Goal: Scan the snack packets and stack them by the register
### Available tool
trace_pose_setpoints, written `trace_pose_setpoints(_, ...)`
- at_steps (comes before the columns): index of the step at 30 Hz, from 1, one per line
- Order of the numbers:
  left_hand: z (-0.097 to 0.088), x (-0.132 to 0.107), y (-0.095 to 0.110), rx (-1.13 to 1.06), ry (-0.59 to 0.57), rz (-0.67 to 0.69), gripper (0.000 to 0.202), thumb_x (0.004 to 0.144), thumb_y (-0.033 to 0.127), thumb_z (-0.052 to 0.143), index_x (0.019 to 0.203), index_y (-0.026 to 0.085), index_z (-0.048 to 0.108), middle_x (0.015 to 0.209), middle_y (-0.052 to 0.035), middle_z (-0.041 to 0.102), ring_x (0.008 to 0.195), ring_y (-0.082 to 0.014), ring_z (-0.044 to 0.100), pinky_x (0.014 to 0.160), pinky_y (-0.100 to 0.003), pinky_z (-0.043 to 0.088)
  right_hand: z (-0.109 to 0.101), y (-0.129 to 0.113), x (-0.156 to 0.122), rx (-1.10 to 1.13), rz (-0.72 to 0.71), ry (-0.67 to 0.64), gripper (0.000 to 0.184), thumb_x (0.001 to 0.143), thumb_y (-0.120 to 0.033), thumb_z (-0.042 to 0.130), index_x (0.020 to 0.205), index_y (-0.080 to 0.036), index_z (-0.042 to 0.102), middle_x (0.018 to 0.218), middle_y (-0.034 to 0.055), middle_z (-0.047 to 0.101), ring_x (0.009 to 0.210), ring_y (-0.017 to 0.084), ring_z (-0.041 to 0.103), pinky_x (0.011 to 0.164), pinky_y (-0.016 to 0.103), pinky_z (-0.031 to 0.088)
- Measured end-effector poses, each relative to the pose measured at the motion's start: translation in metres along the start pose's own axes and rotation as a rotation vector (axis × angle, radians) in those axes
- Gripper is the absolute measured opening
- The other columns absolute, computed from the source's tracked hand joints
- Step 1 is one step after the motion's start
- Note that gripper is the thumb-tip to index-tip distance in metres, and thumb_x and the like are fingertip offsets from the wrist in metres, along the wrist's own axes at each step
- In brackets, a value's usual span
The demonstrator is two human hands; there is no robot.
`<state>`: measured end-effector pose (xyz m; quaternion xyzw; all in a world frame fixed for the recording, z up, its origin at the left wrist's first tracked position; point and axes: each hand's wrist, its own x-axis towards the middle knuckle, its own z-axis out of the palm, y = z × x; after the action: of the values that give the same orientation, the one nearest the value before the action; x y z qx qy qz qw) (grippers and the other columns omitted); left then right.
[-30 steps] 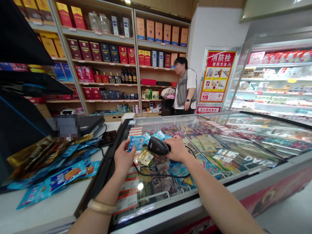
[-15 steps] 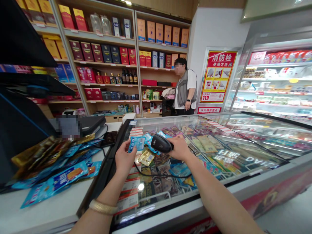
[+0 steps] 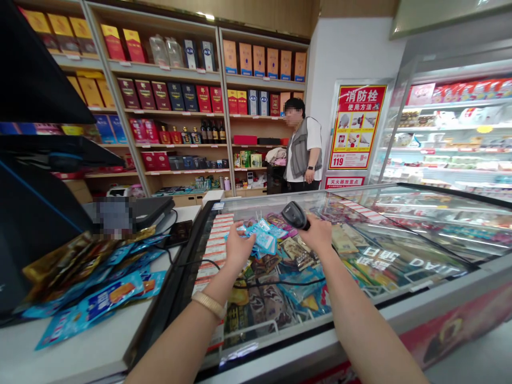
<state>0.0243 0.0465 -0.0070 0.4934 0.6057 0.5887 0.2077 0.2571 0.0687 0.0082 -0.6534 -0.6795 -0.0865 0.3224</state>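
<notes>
My right hand point(image 3: 318, 234) is closed round the handle of a black barcode scanner point(image 3: 295, 215), raised over the freezer's glass lid with its head toward the upper left. Below and left of it, several small blue snack packets point(image 3: 264, 238) lie bunched on the glass. My left hand point(image 3: 240, 248), with a beige band on its wrist, is at the left end of this bunch, thumb and fingers closed on a blue packet; the fingers partly hide it. The scanner's black cable point(image 3: 280, 284) trails across the glass under my arms.
A chest freezer point(image 3: 400, 298) with packaged goods under its glass fills the front. On the counter point(image 3: 92, 341) at left lie a heap of blue and gold packets point(image 3: 108, 293) and a dark phone point(image 3: 180, 233). A person point(image 3: 304, 146) stands behind the freezer, before shelves of boxes point(image 3: 176, 96).
My left hand has moved right to the blue packets. The scanner in my right hand has gone up and right, away from them. The gold packet on the glass no longer shows.
</notes>
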Motion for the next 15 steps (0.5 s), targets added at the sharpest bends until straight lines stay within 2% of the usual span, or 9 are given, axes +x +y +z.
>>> trace_pose_setpoints(4, 0.012, 0.0, 0.0, -0.032, -0.039, 0.046, 0.044, 0.067, 0.019, 0.069, 0.108, 0.018, 0.051, 0.082, -0.0012, 0.062, 0.07, -0.0161, 0.067, 0.064, -0.027, 0.052, -0.001, -0.005, -0.002, -0.002, -0.021, -0.028, 0.031, 0.078, -0.045, 0.06, 0.099, -0.024, 0.07, 0.086, 0.0077, 0.073, 0.088, 0.027, 0.066, 0.081, 0.035, 0.036)
trace_pose_setpoints(8, 0.009, -0.006, -0.005, -0.031, -0.039, 0.128, 0.043, 0.067, 0.015, 0.069, 0.107, 0.019, 0.054, 0.101, -0.0081, 0.062, 0.097, -0.0208, 0.066, 0.079, -0.032, 0.053, -0.002, -0.008, -0.003, 0.004, -0.038, -0.047, 0.032, 0.079, -0.045, 0.061, 0.1, -0.024, 0.07, 0.088, 0.0085, 0.074, 0.087, 0.027, 0.065, 0.08, 0.035, 0.036)
trace_pose_setpoints(12, -0.009, -0.014, -0.009, 0.092, -0.024, 0.322, 0.044, 0.068, 0.017, 0.068, 0.11, 0.019, 0.057, 0.11, -0.0105, 0.062, 0.103, -0.0234, 0.062, 0.087, -0.04, 0.052, -0.001, -0.009, -0.004, -0.015, -0.062, -0.03, 0.032, 0.077, -0.045, 0.062, 0.099, -0.023, 0.07, 0.088, 0.0084, 0.074, 0.086, 0.027, 0.065, 0.08, 0.035, 0.036)
trace_pose_setpoints(15, -0.04, -0.022, -0.007, 0.175, -0.014, 0.454, 0.042, 0.072, 0.021, 0.065, 0.113, 0.019, 0.057, 0.11, -0.0097, 0.063, 0.1, -0.0223, 0.062, 0.089, -0.041, 0.051, -0.002, -0.01, -0.006, -0.022, -0.06, -0.021, 0.031, 0.076, -0.044, 0.064, 0.098, -0.023, 0.071, 0.084, 0.0075, 0.073, 0.085, 0.027, 0.065, 0.079, 0.034, 0.036)
